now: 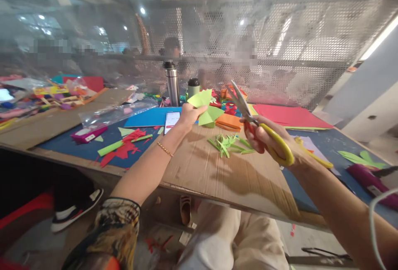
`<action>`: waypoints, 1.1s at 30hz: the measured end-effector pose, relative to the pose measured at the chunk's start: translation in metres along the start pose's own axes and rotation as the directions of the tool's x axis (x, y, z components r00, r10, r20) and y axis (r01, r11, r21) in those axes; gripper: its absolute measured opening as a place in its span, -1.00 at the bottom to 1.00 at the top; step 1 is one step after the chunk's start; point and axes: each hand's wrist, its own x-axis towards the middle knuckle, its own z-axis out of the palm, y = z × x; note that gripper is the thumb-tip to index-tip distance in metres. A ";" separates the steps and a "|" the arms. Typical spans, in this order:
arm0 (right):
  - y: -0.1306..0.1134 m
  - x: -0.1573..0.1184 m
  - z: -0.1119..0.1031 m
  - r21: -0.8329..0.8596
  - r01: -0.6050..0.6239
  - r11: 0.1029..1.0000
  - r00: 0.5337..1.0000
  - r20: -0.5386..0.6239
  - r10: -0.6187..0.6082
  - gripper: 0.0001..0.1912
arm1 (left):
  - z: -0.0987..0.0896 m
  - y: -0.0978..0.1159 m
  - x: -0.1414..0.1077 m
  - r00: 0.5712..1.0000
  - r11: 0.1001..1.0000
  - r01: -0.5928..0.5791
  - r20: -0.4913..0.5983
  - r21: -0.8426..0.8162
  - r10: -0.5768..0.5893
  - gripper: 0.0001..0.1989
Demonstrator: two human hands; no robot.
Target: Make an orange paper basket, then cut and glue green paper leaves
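Note:
My left hand (189,116) pinches a light green paper cutout (209,114) with several broad petals, raised above the table. In my right hand (264,133) is a pair of yellow-handled scissors (281,148). Their blades point up and away, slightly parted, to the right of the paper and apart from it. Below, thin green paper scraps (228,143) lie on a sheet of brown cardboard (199,166). Just behind the cutout sits an orange paper stack (229,121).
A phone (172,121), a steel flask (173,83) and a black-lidded cup (193,87) stand or lie behind my left hand. Red scraps (122,150) are at left, red sheets (289,116) at back right. Green leaf shapes (362,159) lie far right. A mesh barrier (280,54) runs behind.

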 end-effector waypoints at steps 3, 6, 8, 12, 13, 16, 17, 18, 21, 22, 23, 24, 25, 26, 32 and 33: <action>0.007 0.007 -0.001 -0.139 -0.005 0.990 0.999 -0.042 -0.001 -0.25 | -0.010 0.004 0.002 0.999 0.999 -0.042 0.011 0.006 0.042 -0.50; 0.017 0.006 -0.005 -0.302 -0.027 0.953 0.995 -0.103 -0.005 -0.31 | -0.016 0.011 0.004 0.997 0.998 -0.060 0.041 0.004 0.060 -0.50; 0.021 0.002 -0.009 -0.388 -0.054 0.920 0.993 -0.120 0.008 -0.40 | -0.017 0.015 0.003 0.996 0.997 -0.074 0.047 0.000 0.074 -0.50; 0.022 -0.006 -0.015 -0.416 -0.104 0.904 0.995 -0.044 0.094 -0.44 | -0.014 0.022 -0.004 0.992 0.994 -0.111 0.053 -0.012 0.111 -0.55; 0.022 -0.006 -0.016 -0.413 -0.110 0.904 0.994 -0.029 0.108 -0.43 | -0.013 0.023 -0.007 0.991 0.994 -0.113 0.065 -0.012 0.113 -0.56; 0.020 -0.006 -0.014 -0.400 -0.109 0.910 0.992 0.014 0.124 -0.40 | -0.007 0.028 -0.014 0.989 0.994 -0.108 0.098 -0.018 0.109 -0.59; 0.019 -0.005 -0.012 -0.395 -0.104 0.913 0.992 0.031 0.126 -0.38 | -0.005 0.029 -0.016 0.989 0.995 -0.099 0.105 -0.017 0.100 -0.61; 0.020 -0.005 -0.010 -0.390 -0.100 0.915 0.990 0.054 0.131 -0.37 | -0.004 0.030 -0.018 0.990 0.996 -0.088 0.110 -0.016 0.089 -0.63; 0.024 -0.005 -0.005 -0.383 -0.084 0.920 0.992 0.059 0.116 -0.32 | -0.001 0.031 -0.021 0.991 0.998 -0.063 0.116 -0.002 0.063 -0.67; 0.026 -0.004 -0.004 -0.386 -0.079 0.919 0.993 0.046 0.105 -0.31 | -0.001 0.030 -0.022 0.991 0.998 -0.064 0.119 0.009 0.062 -0.67; 0.028 -0.004 -0.003 -0.393 -0.074 0.917 0.995 0.031 0.093 -0.30 | 0.000 0.030 -0.023 0.990 0.997 -0.071 0.124 0.023 0.067 -0.67; 0.028 -0.004 -0.002 -0.404 -0.067 0.912 0.997 0.016 0.080 -0.30 | 0.000 0.030 -0.023 0.988 0.996 -0.083 0.132 0.038 0.077 -0.66; 0.028 -0.004 -0.002 -0.418 -0.063 0.906 0.997 0.010 0.075 -0.31 | 0.000 0.029 -0.023 0.986 0.994 -0.096 0.144 0.052 0.088 -0.65; 0.026 -0.004 -0.001 -0.433 -0.065 0.899 0.997 0.012 0.078 -0.33 | 0.000 0.028 -0.023 0.982 0.992 -0.111 0.157 0.062 0.101 -0.64; 0.014 -0.004 0.000 -0.457 -0.113 0.882 0.992 0.000 0.127 -0.29 | 0.001 0.025 -0.024 0.969 0.987 -0.153 0.206 0.057 0.138 -0.64; 0.015 -0.004 0.000 -0.460 -0.120 0.880 0.991 -0.007 0.131 -0.28 | 0.001 0.025 -0.024 0.968 0.987 -0.151 0.211 0.059 0.135 -0.64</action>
